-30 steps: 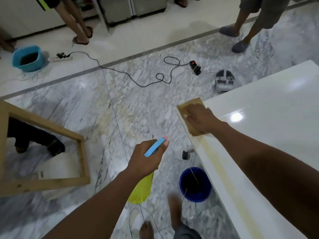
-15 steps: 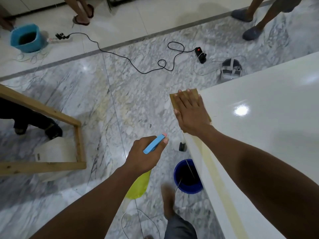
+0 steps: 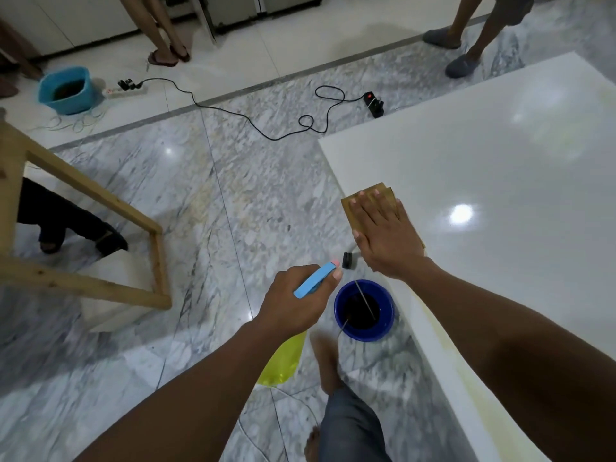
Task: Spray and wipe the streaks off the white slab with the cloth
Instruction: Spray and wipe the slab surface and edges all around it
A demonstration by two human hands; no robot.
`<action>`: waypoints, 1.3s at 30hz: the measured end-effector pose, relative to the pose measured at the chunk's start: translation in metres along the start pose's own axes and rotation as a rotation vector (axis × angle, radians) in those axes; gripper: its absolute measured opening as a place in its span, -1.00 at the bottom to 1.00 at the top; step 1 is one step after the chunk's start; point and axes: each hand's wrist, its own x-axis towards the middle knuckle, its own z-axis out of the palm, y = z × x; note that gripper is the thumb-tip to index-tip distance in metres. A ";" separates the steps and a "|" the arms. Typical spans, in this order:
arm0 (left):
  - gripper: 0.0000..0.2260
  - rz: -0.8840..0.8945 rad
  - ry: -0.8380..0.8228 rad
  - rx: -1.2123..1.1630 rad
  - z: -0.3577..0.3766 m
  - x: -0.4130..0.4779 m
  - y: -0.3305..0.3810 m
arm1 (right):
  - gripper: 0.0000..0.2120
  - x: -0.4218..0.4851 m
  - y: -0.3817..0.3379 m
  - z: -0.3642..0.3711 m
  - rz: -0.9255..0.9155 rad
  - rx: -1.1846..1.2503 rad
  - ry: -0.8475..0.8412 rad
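A glossy white slab [image 3: 500,161] fills the right side, with a yellowish streak [image 3: 443,345] running along its near left edge. My right hand [image 3: 383,233] lies flat, fingers spread, pressing a tan folded cloth [image 3: 353,208] onto the slab's left edge. To the left, off the slab, my left hand [image 3: 296,301] grips a spray bottle [image 3: 283,365] with a blue trigger head and a yellow body that hangs below the hand.
A dark blue bucket [image 3: 386,331] stands on the marble floor against the slab's edge, near my bare feet. A black cable [image 3: 253,125] and a power strip cross the floor. A wooden frame [image 3: 100,201] is at left, a light blue tub [image 3: 65,90] far left. Other people's legs stand around.
My right hand has drawn the cloth back along the slab's left edge, away from the far corner and toward me. The left hand still holds the bottle.
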 end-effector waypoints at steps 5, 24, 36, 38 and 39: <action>-0.53 0.005 0.003 -0.020 0.033 -0.075 -0.012 | -0.37 -0.091 -0.004 0.007 0.032 0.004 -0.007; -0.51 0.040 -0.060 -0.024 0.194 -0.263 0.006 | -0.37 -0.396 0.001 0.024 0.047 -0.039 -0.011; -0.54 0.001 -0.038 -0.026 0.308 -0.438 0.002 | -0.37 -0.602 0.004 0.038 0.045 -0.003 -0.004; -0.52 -0.004 -0.043 -0.011 0.320 -0.464 0.000 | -0.37 -0.638 0.003 0.040 0.053 0.006 0.010; -0.52 -0.008 -0.050 -0.005 0.324 -0.475 -0.001 | -0.37 -0.654 0.002 0.041 0.057 0.006 0.017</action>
